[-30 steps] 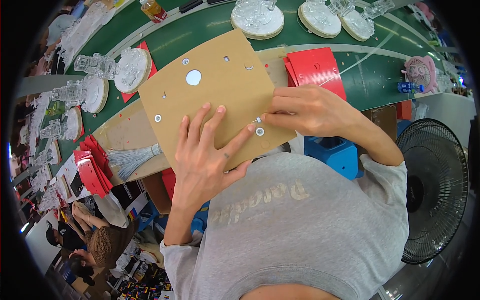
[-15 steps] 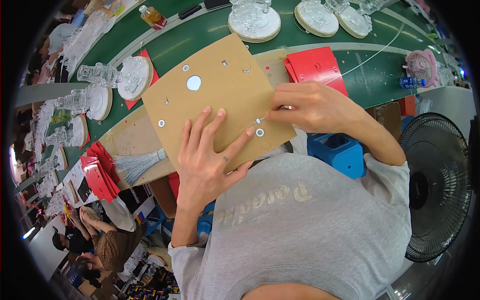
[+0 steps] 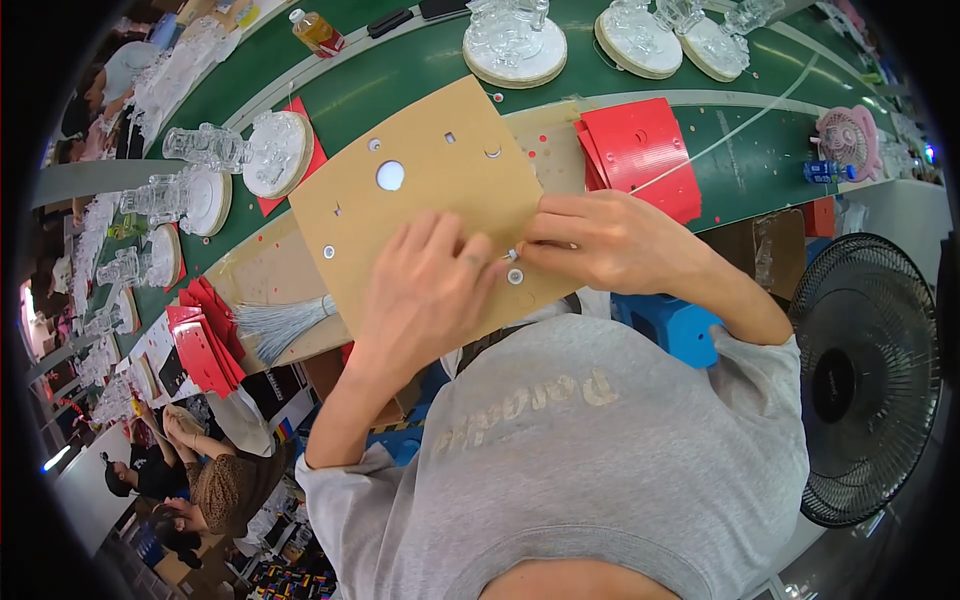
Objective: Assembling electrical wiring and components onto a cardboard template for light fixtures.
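A brown cardboard sheet with a large round hole and several small cutouts lies tilted before me, over the table's near edge. Fingertips of my right hand are pinched at its right part, on a thin wire that shows beside a small slot; the fingers mostly hide the wire. My left hand is over the middle of the sheet, smeared by motion. Its fingers are bent, with thumb and index near the same slot; whether they grip anything cannot be made out.
Left of the sheet lie a bundle of thin grey wires and red sheets. More red sheets lie behind my right hand. Clear plastic assemblies on round white bases stand along the green table. A black fan stands at right.
My left hand has lifted from lying flat with fingers spread; its fingers are now bent and moved right toward the slot. My right hand has shifted slightly down and left, still pinching.
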A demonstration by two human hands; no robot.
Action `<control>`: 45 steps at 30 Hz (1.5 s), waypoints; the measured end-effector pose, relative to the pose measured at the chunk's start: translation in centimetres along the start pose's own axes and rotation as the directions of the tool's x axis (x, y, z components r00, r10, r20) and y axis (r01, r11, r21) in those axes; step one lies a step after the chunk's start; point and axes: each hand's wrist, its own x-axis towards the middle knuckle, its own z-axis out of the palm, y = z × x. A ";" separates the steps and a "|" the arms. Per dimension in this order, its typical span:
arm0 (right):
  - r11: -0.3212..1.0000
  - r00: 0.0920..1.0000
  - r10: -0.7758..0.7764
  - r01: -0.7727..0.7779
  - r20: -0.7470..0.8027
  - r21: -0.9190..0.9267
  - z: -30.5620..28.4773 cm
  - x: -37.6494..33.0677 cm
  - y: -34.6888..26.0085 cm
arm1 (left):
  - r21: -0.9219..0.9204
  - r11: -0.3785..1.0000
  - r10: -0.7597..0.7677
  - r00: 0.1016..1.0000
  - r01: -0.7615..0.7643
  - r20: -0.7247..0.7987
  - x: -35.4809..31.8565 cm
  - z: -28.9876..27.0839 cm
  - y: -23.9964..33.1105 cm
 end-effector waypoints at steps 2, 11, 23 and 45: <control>0.999 0.999 0.024 -0.025 0.021 0.022 -0.1 0.2 -0.3 | 0.005 0.985 0.171 0.985 -0.171 0.035 0.7 0.3 -0.4; 0.947 0.941 0.312 -0.319 0.130 0.034 0.2 0.2 -3.0 | -0.252 0.918 0.291 0.952 -0.305 -0.091 1.1 1.9 -2.7; 0.853 0.857 0.489 -0.508 0.162 0.117 -1.6 -0.2 -2.8 | -0.365 0.924 0.044 0.981 -0.112 -0.190 -4.7 0.4 -5.1; 0.857 0.942 0.331 -0.277 -0.053 0.434 3.3 6.0 -4.0 | -0.983 0.100 -0.581 0.811 0.157 0.070 -7.2 4.4 -2.4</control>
